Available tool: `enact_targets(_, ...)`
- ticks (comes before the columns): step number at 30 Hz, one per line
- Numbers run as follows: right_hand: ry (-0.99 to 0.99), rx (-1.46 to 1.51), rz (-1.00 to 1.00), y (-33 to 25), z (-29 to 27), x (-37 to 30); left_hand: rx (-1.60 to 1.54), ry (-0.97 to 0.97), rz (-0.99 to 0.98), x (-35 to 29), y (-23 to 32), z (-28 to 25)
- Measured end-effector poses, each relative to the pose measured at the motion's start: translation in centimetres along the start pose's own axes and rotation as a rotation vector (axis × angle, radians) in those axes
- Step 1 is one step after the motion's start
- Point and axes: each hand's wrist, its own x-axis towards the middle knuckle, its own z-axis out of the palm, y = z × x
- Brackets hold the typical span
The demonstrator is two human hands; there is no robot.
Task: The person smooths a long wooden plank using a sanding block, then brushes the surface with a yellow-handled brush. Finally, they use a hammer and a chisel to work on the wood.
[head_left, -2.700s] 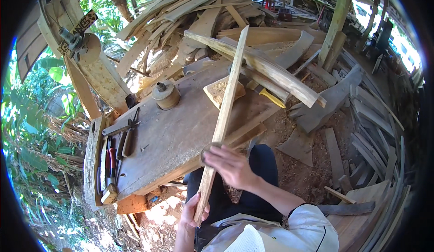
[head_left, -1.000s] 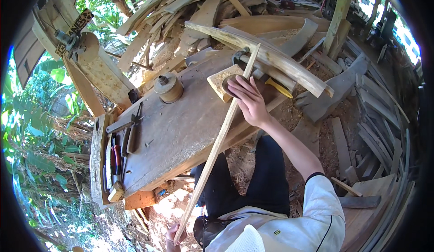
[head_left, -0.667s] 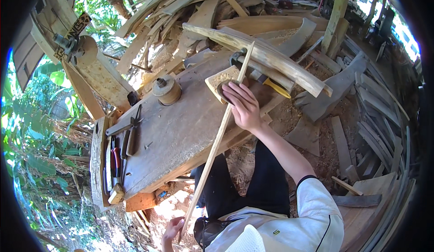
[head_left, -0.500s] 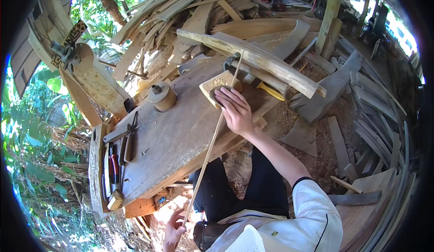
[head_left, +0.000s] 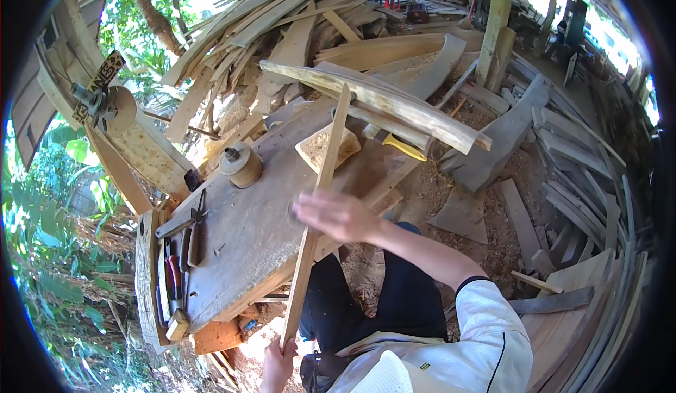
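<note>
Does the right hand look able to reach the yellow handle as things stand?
Probably yes: the right hand is over the strip, and nothing seems to stand between it and the yellow handle.

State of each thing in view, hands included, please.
Wooden strip: slanted, held at its lower end
Left hand: closed around that end
Right hand: over the wooden strip, blurred
Shallow tray: face up, partly hidden
Round wooden piece: upright
Yellow-handled tool: lying down
Red-handled tool: lying down
</note>
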Motion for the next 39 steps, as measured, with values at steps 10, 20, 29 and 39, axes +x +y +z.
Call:
enact_targets(10,-0.113,0.076,0.322,3.3,-1.1,-1.1,-0.015,-0.074,-0.080,0.4,-0.8,-0.1)
enact_targets(20,-0.034,-0.129,0.406,6.0,-3.1,0.8,-0.174,-0.125,-0.092,-0.1,2.7,-0.3)
enact_targets(29,0.113,0.176,0.728,-1.7,-5.1,-3.2,-0.278,-0.063,-0.151,1.6,-2.0,1.0)
enact_targets(39,0.268,0.155,0.996,-5.9,-9.7,-4.7,0.168,0.470,0.560,6.2,1.6,-0.8)
